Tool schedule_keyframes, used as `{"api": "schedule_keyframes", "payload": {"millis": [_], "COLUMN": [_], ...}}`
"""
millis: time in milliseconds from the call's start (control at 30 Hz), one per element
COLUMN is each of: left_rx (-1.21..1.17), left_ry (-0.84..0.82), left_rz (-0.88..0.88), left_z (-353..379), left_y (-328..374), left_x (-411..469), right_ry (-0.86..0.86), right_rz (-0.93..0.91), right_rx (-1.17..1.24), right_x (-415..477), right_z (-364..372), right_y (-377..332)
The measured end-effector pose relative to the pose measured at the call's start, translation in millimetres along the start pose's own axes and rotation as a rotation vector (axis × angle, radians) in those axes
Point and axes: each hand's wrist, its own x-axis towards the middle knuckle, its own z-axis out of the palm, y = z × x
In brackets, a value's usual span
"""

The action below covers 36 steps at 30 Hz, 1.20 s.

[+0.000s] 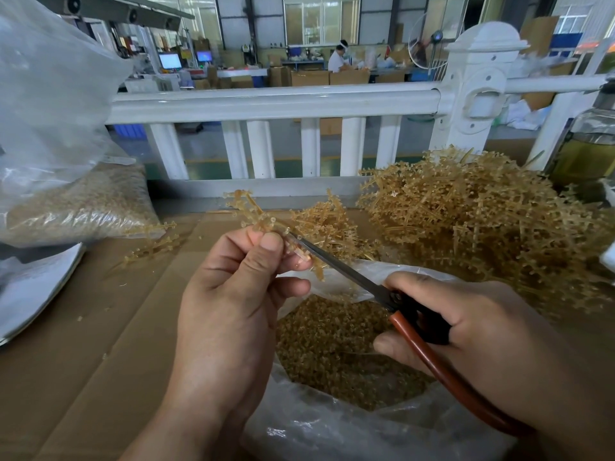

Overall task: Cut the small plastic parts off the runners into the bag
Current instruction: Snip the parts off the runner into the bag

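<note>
Head view: the left hand (233, 294) pinches a tan runner (248, 207) between thumb and forefinger, its branched end sticking up past the fingertips. The right hand (466, 327) is curled round the handles of the scissors (349, 274) (one handle is sleeved in reddish-brown tubing), and the blade tips meet the runner just beside the left thumb. Below both hands, at the near edge of the cardboard-covered tabletop (100, 327), a clear bag (332, 427) lies open, holding a mass of cut small parts (332, 354). A big pile of uncut runners (482, 221) fills the far right corner, with a smaller heap (326, 224) between it and the held runner. At the far left edge sits a second bag (76, 201) of parts. A white railing (273, 101) runs behind the far edge.
</note>
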Motion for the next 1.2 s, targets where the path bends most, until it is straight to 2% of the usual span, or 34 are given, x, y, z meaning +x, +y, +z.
{"api": "schedule_keyframes", "payload": {"millis": [1200], "left_rx": [0.003], "left_ry": [-0.020], "left_rz": [-0.012], "left_z": [-0.9], "left_y": [-1.4], "left_x": [-0.4], "right_ry": [0.013], "right_rz": [0.000], "right_rx": [-0.045], "right_x": [-0.5], "right_z": [2.1], "right_y": [0.5]}}
